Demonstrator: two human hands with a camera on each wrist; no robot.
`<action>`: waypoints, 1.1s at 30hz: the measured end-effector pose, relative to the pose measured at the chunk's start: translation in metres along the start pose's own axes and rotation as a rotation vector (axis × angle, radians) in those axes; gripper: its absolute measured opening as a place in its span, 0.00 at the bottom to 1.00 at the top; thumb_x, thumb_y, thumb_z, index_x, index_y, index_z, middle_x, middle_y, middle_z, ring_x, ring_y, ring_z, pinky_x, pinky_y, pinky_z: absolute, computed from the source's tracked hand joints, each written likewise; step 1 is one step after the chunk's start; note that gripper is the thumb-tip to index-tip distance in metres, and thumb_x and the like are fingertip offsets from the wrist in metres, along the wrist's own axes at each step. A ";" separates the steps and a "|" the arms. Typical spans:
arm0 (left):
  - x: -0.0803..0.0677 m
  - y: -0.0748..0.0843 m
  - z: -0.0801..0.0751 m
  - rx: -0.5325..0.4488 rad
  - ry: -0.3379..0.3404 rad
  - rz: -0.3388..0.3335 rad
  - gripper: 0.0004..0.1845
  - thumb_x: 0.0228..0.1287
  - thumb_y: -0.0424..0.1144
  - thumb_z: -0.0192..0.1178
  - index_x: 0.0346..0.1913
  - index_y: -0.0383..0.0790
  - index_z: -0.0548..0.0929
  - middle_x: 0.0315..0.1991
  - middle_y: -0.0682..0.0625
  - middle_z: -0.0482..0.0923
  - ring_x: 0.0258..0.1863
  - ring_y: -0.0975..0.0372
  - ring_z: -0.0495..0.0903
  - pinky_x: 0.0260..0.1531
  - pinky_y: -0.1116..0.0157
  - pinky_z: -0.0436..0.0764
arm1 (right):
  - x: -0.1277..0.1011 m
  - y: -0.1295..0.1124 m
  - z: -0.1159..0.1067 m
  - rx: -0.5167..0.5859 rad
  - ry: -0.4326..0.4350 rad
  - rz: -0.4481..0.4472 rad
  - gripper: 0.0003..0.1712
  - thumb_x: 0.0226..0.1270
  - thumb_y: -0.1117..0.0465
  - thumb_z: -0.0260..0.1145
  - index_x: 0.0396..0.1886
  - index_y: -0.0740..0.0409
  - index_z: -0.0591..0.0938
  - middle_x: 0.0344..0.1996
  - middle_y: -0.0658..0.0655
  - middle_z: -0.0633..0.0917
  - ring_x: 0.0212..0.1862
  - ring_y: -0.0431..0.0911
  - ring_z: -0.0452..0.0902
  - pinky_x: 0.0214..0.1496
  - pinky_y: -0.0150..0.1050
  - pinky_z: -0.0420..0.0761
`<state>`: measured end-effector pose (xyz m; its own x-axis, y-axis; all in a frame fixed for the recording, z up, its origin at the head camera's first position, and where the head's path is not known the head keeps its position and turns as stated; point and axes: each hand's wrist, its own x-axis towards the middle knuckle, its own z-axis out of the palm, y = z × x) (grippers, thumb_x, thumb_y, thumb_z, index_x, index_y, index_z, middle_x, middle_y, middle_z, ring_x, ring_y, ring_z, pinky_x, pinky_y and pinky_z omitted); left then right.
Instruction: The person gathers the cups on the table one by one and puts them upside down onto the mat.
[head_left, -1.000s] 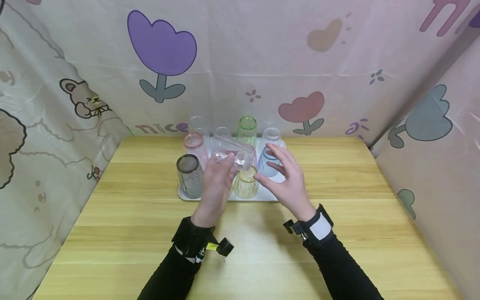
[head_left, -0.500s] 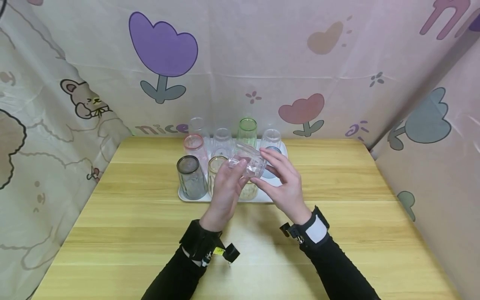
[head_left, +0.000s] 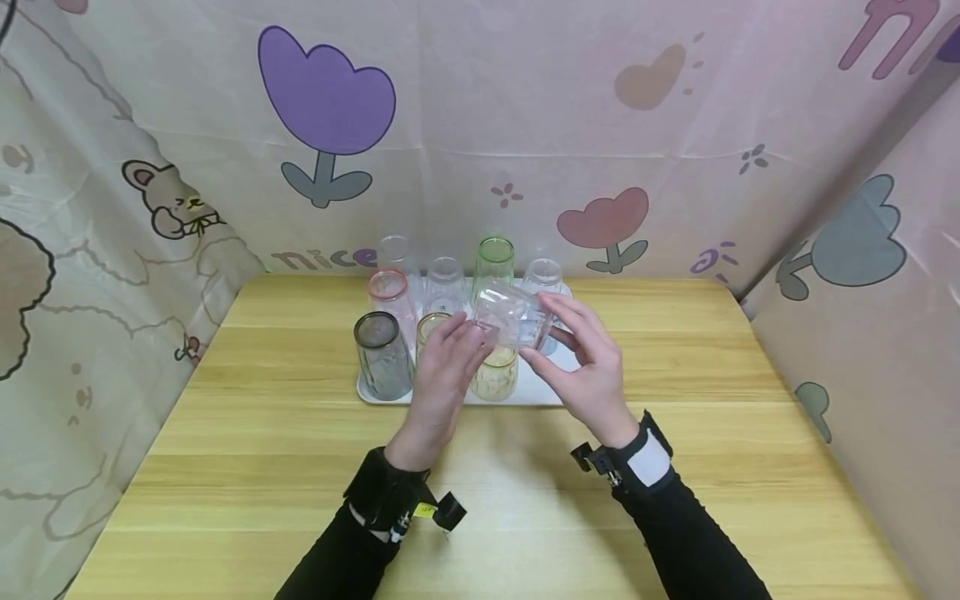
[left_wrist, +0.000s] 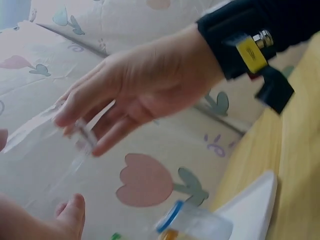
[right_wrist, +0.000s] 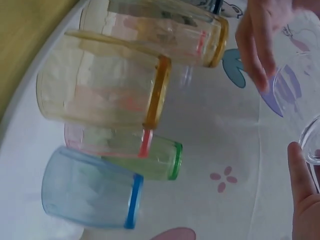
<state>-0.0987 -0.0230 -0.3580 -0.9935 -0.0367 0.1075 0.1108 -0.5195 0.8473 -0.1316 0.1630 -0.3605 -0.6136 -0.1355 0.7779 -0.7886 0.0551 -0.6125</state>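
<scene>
A clear glass tumbler (head_left: 510,313) is held tilted on its side above the tray, its two ends pointing left and right. My right hand (head_left: 585,367) grips its right end between thumb and fingers. Beside its left end is my left hand (head_left: 438,375), fingers extended; whether they touch the glass is hard to tell. In the left wrist view the left hand (left_wrist: 135,92) has a blurred pinkish edge near its fingertips. Under the tumbler stands a yellow glass (head_left: 493,382), partly covered. A blue glass (right_wrist: 92,190) shows clearly in the right wrist view.
A white tray (head_left: 534,392) on the wooden table (head_left: 495,500) carries several upturned glasses: grey (head_left: 384,358), amber (head_left: 433,323), pink (head_left: 392,292), green (head_left: 495,254) and clear (head_left: 446,279) ones. A patterned cloth (head_left: 465,108) hangs behind the table and along both sides.
The clear tumbler has shifted right and passed from my left hand's grip into my right hand. The left hand's fingers have straightened and drawn back leftward. Glasses on the tray stay put.
</scene>
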 end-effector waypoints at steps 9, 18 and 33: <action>-0.008 0.027 -0.034 0.197 0.042 0.320 0.30 0.67 0.29 0.63 0.68 0.25 0.66 0.61 0.38 0.75 0.57 0.57 0.81 0.62 0.65 0.79 | 0.002 -0.001 -0.024 -0.043 0.053 0.040 0.40 0.45 0.89 0.73 0.63 0.75 0.78 0.62 0.66 0.79 0.64 0.52 0.77 0.60 0.40 0.84; 0.001 0.063 -0.094 0.482 0.277 0.531 0.22 0.68 0.22 0.57 0.64 0.29 0.76 0.53 0.51 0.79 0.49 0.63 0.79 0.51 0.73 0.78 | 0.003 -0.002 -0.045 -0.161 0.060 0.065 0.39 0.47 0.88 0.72 0.64 0.73 0.79 0.61 0.63 0.79 0.62 0.47 0.77 0.59 0.35 0.83; 0.014 0.055 -0.188 1.078 0.284 -0.023 0.23 0.78 0.33 0.52 0.71 0.33 0.74 0.59 0.36 0.78 0.53 0.54 0.79 0.45 0.71 0.76 | -0.007 0.011 -0.062 -0.541 -0.205 0.149 0.32 0.55 0.66 0.81 0.62 0.59 0.85 0.58 0.58 0.84 0.56 0.50 0.82 0.53 0.32 0.84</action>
<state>-0.1111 -0.2123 -0.4080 -0.9500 -0.3019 0.0800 -0.0811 0.4858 0.8703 -0.1388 0.2260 -0.3640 -0.7413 -0.2732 0.6130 -0.6362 0.5770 -0.5122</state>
